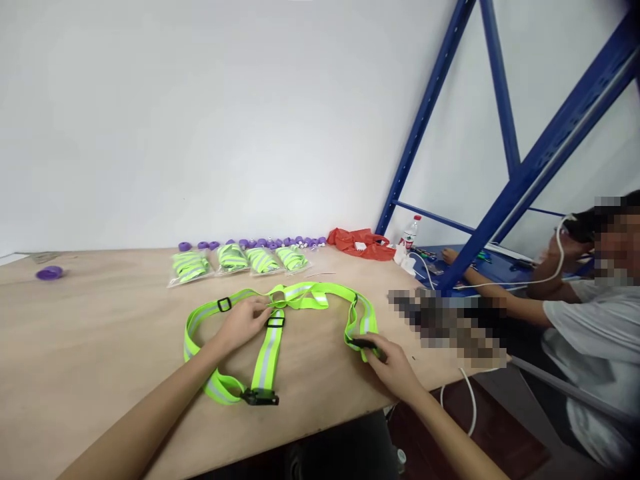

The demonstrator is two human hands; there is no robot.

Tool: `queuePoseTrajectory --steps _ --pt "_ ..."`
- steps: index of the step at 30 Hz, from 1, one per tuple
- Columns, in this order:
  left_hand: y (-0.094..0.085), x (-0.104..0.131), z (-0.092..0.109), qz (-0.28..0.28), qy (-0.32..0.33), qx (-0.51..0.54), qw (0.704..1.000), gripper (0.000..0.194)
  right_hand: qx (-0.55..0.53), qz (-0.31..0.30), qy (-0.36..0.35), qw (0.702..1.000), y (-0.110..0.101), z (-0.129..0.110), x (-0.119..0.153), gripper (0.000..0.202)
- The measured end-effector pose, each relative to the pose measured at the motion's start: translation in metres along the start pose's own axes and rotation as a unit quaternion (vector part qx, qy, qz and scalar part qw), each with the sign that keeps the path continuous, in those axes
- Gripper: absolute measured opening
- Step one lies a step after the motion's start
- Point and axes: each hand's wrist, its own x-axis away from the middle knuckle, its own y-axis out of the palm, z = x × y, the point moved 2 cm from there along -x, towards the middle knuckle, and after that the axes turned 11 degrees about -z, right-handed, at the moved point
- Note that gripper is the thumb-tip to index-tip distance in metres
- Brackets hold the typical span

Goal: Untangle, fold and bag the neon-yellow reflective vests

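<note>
A lime-yellow reflective strap (267,357) with a silver stripe lies in loops across the wooden table. My left hand (245,325) is closed at the middle of the strap, its fingertips at the band just above a black slider (275,322). My right hand (390,363) grips the strap's right end by a black buckle (363,343), thumb and fingers closed around it. Another black buckle (260,397) rests near the table's front edge, and a second slider (224,305) sits on the left loop. My fingers partly hide the band.
Behind the strap lie several bagged straps (233,258) and a row of purple pieces (243,244). A red plastic bag (361,245) and a bottle (410,232) stand farther right. Blue rack posts (425,127) rise beside a seated person (595,333). One purple piece (49,273) lies far left.
</note>
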Motion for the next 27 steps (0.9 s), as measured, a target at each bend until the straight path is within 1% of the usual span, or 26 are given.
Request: queuePoseTrajectory --steps 3,6,9,12,14,16,19,22,24,25,27 --pt "-0.005 0.004 0.001 0.014 -0.020 -0.008 1.000 0.042 -0.027 0.042 -0.030 0.998 -0.004 0.001 0.004 0.027" --pt "-0.011 0.007 0.001 0.022 -0.033 -0.025 0.999 0.040 -0.033 0.079 -0.033 0.996 -0.006 0.001 0.006 0.021" --pt "-0.020 0.005 0.004 0.027 -0.035 -0.054 0.998 0.040 -0.031 0.087 -0.008 0.996 -0.007 0.001 0.005 0.020" --pt "-0.027 -0.010 0.011 0.026 -0.028 -0.088 0.995 0.042 -0.033 0.078 -0.001 0.996 -0.005 0.001 0.002 0.022" --pt "-0.026 -0.025 0.019 0.005 -0.014 -0.113 0.993 0.047 -0.035 0.069 0.000 0.997 -0.003 0.001 0.001 0.023" --pt "-0.018 -0.043 0.029 -0.035 0.000 -0.139 0.990 0.048 -0.033 0.064 0.000 0.997 -0.002 0.001 0.000 0.024" --pt "-0.001 -0.066 0.041 -0.113 -0.003 -0.170 0.979 0.037 -0.026 0.063 0.000 0.998 -0.001 0.003 0.000 0.025" --pt "0.011 -0.080 0.048 -0.167 -0.021 -0.169 0.971 0.034 -0.017 0.062 -0.002 0.998 -0.001 0.004 0.001 0.028" --pt "0.011 -0.087 0.051 -0.175 -0.026 -0.147 0.973 0.035 -0.009 0.060 -0.004 0.998 0.000 0.003 0.002 0.030" --pt "0.007 -0.090 0.053 -0.171 -0.025 -0.130 0.976 0.036 -0.004 0.060 -0.005 0.998 0.000 0.003 0.002 0.032" --pt "-0.005 -0.095 0.058 -0.153 -0.020 -0.082 0.985 0.035 0.009 0.059 -0.007 0.998 0.001 0.002 0.002 0.033"
